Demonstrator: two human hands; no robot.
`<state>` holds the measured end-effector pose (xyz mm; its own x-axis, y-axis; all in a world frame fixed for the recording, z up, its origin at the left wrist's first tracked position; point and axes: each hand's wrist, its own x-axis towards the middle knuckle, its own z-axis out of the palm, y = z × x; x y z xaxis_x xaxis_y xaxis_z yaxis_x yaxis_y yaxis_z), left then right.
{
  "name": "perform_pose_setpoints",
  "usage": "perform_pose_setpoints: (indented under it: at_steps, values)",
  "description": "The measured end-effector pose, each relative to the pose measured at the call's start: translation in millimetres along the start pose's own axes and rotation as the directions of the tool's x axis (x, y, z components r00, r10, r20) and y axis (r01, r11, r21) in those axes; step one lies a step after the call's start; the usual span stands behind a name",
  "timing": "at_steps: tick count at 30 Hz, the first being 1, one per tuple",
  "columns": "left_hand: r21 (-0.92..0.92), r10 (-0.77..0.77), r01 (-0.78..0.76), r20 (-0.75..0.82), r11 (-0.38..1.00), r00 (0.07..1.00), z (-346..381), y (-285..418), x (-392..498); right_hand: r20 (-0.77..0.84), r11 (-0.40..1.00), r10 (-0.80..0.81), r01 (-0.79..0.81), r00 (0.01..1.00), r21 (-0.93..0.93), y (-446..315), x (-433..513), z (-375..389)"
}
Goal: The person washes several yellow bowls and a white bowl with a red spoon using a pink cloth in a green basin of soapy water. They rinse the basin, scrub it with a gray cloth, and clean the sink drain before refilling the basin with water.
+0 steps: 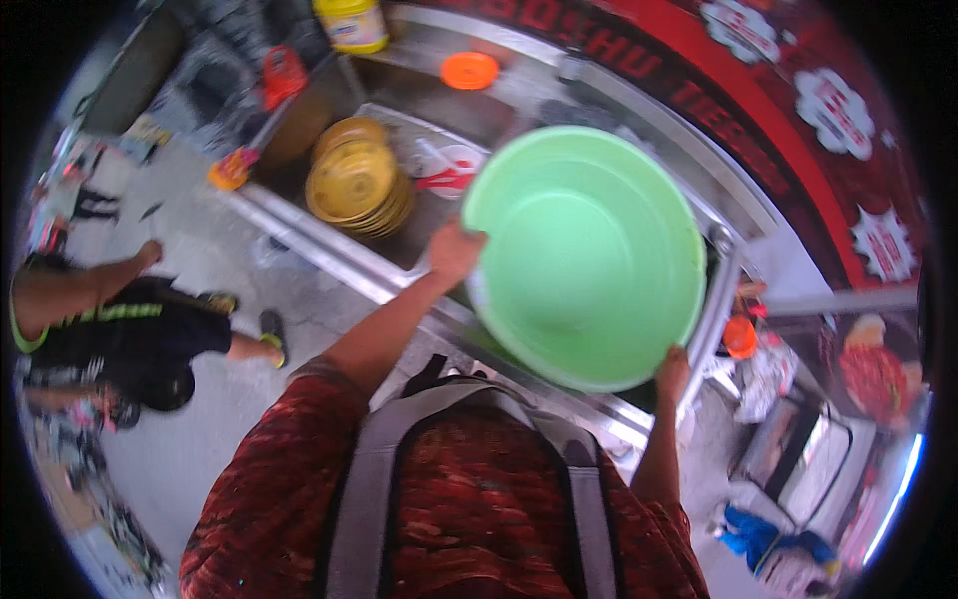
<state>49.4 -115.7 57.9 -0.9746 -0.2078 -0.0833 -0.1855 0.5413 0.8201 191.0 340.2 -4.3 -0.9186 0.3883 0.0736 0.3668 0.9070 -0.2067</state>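
A large green plastic basin (569,254) is held over the right part of a stainless-steel sink (314,221). My left hand (455,253) grips its rim on the left side. On the lower right, my right hand (673,368) holds the rim too. The inside of the basin looks smooth, and I cannot tell if it holds water. Left of the basin, in the sink's left part, stands a stack of yellow bowls (355,183). Between stack and basin lies a white and red dish (453,168) with what look like red utensils. The basin hides much of the sink's right part.
A yellow tub (350,26) and an orange lid (470,70) sit on the far ledge. An orange and pink item (233,169) rests at the sink's left corner. Another person (127,314) stands at the left. A red panel with writing (748,142) rises behind the sink.
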Motion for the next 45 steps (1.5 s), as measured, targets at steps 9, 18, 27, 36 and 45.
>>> perform_pose_setpoints:
  at_steps: [9, 18, 27, 36, 45]
  values:
    - [0.407, -0.253, 0.144, 0.228, 0.902, 0.94, -12.7, 9.2, 1.4, 0.093, 0.976, 0.102, -0.118, 0.99, 0.184, 3.4, 7.5, -1.1]
    - [0.531, -0.097, -0.126, 0.371, 0.838, 0.923, -45.3, 7.6, 3.2, -0.018, 0.957, 0.055, -0.047, 0.998, 0.287, 13.0, -0.7, -8.1]
    - [0.125, 0.345, -0.328, -0.142, 0.936, 0.928, -181.0, -89.3, 5.4, 0.042, 0.774, 0.231, -0.21, 0.972, 0.598, -20.4, -31.1, -35.9]
    - [0.012, 0.391, -0.391, -0.021, 0.92, 0.92, -203.4, -109.2, 67.7, -0.208, 0.737, 0.641, -0.516, 0.739, 0.437, -149.7, -96.1, -58.8]
    - [-0.054, 0.402, -0.399, 0.18, 0.915, 0.898, -155.7, -90.6, 75.8, -0.011, 0.187, 0.886, -0.335, 0.463, 0.924, -80.1, -163.6, -47.8]
